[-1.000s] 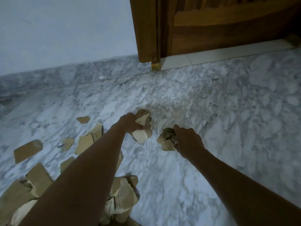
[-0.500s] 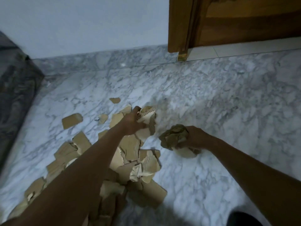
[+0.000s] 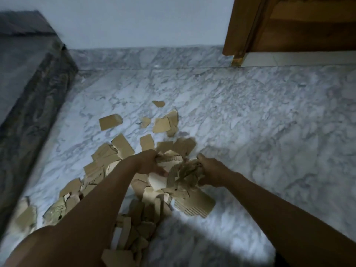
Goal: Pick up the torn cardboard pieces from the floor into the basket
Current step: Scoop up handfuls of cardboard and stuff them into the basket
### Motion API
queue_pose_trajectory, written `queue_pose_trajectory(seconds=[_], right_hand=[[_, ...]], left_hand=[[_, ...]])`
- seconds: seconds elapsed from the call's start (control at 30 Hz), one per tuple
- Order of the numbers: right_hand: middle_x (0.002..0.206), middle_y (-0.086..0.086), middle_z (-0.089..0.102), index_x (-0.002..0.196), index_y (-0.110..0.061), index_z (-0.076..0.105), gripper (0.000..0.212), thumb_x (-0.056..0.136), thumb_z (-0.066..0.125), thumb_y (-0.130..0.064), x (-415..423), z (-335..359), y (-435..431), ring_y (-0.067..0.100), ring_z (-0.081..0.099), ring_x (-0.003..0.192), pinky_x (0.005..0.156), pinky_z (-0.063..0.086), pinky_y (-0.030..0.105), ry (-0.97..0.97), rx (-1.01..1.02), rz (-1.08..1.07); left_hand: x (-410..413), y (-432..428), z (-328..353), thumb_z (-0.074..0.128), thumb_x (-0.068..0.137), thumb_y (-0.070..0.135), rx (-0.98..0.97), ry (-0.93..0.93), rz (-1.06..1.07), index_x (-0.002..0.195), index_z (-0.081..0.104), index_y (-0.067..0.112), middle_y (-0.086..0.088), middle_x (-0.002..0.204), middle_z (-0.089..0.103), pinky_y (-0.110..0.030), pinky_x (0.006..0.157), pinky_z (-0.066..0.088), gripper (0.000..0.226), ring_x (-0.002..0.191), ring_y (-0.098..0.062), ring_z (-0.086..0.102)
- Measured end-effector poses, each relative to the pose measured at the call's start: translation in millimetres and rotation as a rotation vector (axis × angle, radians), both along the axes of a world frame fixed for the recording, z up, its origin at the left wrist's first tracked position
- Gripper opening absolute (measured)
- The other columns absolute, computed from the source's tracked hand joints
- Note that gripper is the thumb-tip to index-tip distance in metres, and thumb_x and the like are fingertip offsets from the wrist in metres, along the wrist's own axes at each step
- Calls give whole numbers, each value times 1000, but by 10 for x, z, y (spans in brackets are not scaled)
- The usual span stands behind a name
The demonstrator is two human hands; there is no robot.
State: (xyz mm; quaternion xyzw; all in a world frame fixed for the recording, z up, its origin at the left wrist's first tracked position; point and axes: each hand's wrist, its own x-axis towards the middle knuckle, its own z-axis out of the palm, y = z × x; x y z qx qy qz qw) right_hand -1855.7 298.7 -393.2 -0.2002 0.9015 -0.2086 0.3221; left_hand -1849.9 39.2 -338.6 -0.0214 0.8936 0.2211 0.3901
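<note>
nearest the camera, a heap of torn cardboard pieces [image 3: 138, 224] is seen lying on the marble floor [image 3: 260, 135], partly hidden under the left forearm. just beyond it, a crumpled bundle of cardboard [image 3: 179, 170] is held over the far end of the heap between both hands: the left hand [image 3: 148, 163] is curled round its left side, and the right hand [image 3: 212, 171] is closed round its right side. further out, loose pieces [image 3: 110, 121] are scattered flat on the floor, mostly apart from one another. a dark patterned block [image 3: 28, 89] is set along the left edge. at the back, a marble skirting [image 3: 154, 57], a pale wall [image 3: 134, 20] and a wooden door [image 3: 298, 26] are seen
</note>
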Motion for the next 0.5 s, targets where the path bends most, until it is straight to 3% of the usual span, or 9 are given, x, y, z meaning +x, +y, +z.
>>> queue_pose_trajectory(seconds=[0.07,0.17,0.23,0.3,0.4,0.5], right_hand=[[119,1,66,130,-23,47,84,59,88,-40,-114,95,118,25,64,106,86,54,37,-28,42,-73],[116,-1,68,122,-28,61,80,50,88,-50,-302,230,342,23,66,106,83,52,29,69,146,-151],[116,2,63,122,-23,57,76,57,87,-48,-334,277,460,26,64,107,82,50,32,133,226,-177],[118,5,54,124,-20,48,67,71,80,-45,-215,234,518,30,59,110,85,50,37,191,308,-177],[121,7,53,126,-20,44,52,84,64,-43,131,19,527,33,56,114,87,49,42,258,358,-206],[118,0,62,124,-29,50,53,78,68,-47,223,-53,557,28,60,110,85,51,38,240,327,-253]], left_hand=[[89,158,-76,82,74,41,-34,8,-100,111,63,15,0,99,60,-28,74,40,49,92,-20,55],[228,395,-320,81,74,37,-82,62,-189,130,55,16,-11,133,53,-35,89,46,65,114,-29,54],[302,492,-468,78,76,40,-166,131,-237,144,39,23,-13,151,32,-50,101,43,80,129,-37,41],[328,508,-558,74,78,43,-202,194,-230,147,31,25,-13,156,21,-56,100,40,84,133,-40,36],[336,427,-640,78,76,36,-45,214,-169,148,25,26,-14,146,39,-47,98,45,90,124,-35,49],[319,360,-614,79,78,25,124,173,-103,150,21,21,-13,138,49,-32,92,44,92,120,-29,54]])
